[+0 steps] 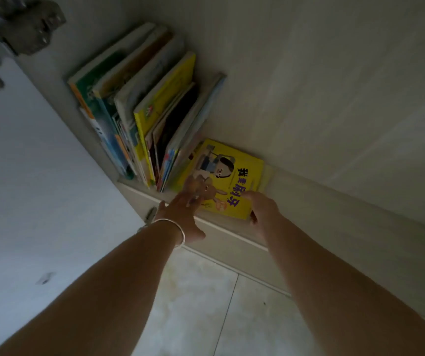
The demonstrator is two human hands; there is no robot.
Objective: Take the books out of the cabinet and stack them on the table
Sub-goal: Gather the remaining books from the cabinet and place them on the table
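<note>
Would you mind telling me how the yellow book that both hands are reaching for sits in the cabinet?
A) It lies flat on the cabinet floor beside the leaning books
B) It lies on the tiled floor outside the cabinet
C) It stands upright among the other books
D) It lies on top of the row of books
A: the yellow book lies cover-up on the cabinet floor, right of the leaning row of books, with the left hand and right hand at its near edge.
</note>
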